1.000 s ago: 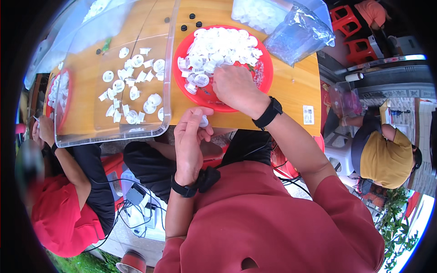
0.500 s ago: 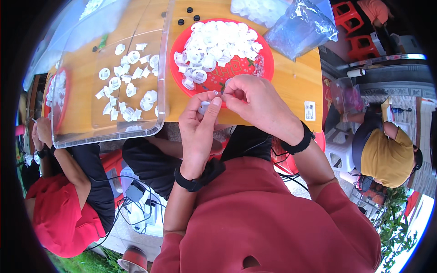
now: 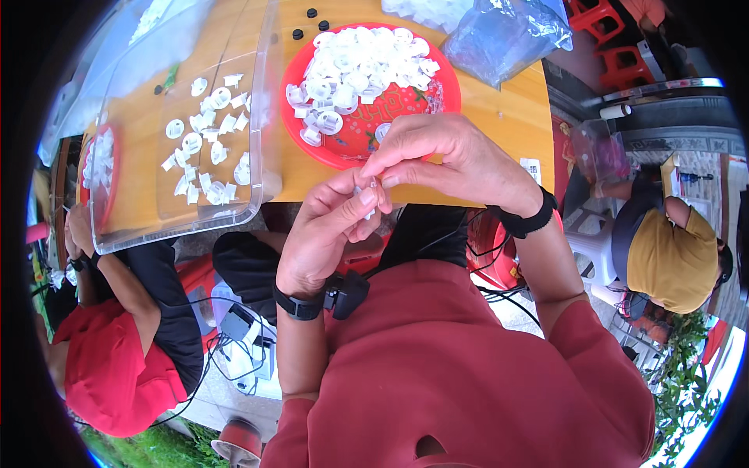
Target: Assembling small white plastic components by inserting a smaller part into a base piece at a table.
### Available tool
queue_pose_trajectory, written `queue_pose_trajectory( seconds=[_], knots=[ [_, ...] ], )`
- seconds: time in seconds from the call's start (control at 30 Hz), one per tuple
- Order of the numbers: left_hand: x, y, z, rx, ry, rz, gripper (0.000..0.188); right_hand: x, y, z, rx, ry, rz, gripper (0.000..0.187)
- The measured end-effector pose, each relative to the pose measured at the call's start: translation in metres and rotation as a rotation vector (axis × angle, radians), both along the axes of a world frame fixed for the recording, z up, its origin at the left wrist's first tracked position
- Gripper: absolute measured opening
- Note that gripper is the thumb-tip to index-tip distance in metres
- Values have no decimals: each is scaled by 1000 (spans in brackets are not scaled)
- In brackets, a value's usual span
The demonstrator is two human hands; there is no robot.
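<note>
A wooden table (image 3: 499, 125) with an orange-brown top carries everything. Near its middle sits a red plate (image 3: 374, 140) heaped with small white round parts, with a few black caps (image 3: 310, 23) lying at its 11 o'clock. At the plate's 9 o'clock rests a clear plastic bin (image 3: 261, 168) (white parts scattered inside), at its 2 o'clock a crumpled clear plastic bag (image 3: 507, 35), and far toward 9 o'clock a second red plate (image 3: 100, 168) of white parts.

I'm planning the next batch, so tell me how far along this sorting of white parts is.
Done: a few dozen white pieces lie spread in the clear bin. In hand: the left hand and right hand pinch one small white part between their fingertips. Left: the red plate is heaped with white caps, more than the bin holds.
</note>
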State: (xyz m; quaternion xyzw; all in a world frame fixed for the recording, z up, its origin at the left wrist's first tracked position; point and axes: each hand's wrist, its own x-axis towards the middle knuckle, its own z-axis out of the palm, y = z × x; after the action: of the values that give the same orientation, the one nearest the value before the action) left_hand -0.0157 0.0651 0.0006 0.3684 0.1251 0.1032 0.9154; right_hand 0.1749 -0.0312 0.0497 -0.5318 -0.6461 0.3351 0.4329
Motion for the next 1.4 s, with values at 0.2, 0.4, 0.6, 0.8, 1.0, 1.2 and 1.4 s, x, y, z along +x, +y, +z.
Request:
queue_pose_trajectory(
  seconds=[0.2, 0.4, 0.6, 0.8, 1.0, 1.2, 1.4],
  knots=[
    [-3, -2, 0, -90, -87, -170, 23, 2, -1, 4, 68, 58, 101, 18],
    [-1, -3, -4, -136, -82, -185, 25, 0, -2, -1, 115, 89, 82, 17],
    [2, -8, 0, -164, -42, -163, 24, -1, -7, -1, 48, 7, 1, 10],
    [4, -12, 2, -129, 62, -14, 24, -15, -10, -19, 97, -96, -173, 5],
    [13, -22, 7, 332, 261, 256, 18, -18, -15, -28, 13, -139, -325, 8],
    [14, -19, 0, 462, 237, 296, 10, -17, -17, -29, 4, -47, -317, 8],
    [16, -19, -2, 395, 234, 285, 13, -23, -16, -32, -11, 147, -452, 9]
  ],
)
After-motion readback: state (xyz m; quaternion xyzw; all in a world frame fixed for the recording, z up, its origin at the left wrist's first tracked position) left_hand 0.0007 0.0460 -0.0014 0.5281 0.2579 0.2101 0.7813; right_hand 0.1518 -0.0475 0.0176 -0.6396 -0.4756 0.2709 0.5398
